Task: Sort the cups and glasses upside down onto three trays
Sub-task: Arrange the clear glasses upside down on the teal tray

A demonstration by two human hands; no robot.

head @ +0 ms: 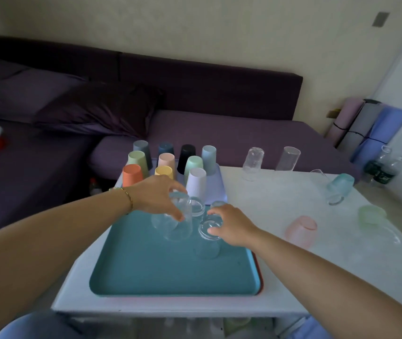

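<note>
White table (268,260), bedroom: teal tray (146,270) lay at its near edge. Left hand (156,194) curled its fingers round a clear glass (170,231) on that tray. Right hand (234,225) pinched the upturned base of a second glass (206,250) just beside. Coloured cups (167,161) stood inverted on a lavender tray (216,185) behind. Bottle labels (383,176) were too small to read.

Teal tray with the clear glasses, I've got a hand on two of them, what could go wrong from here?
1. The left hand grips the left clear glass and the right hand the right clear glass, with a third glass close between; they could knock and chip.
2. The teal tray lies on other trays whose edges show at its right; pressing may make it slide.
</note>
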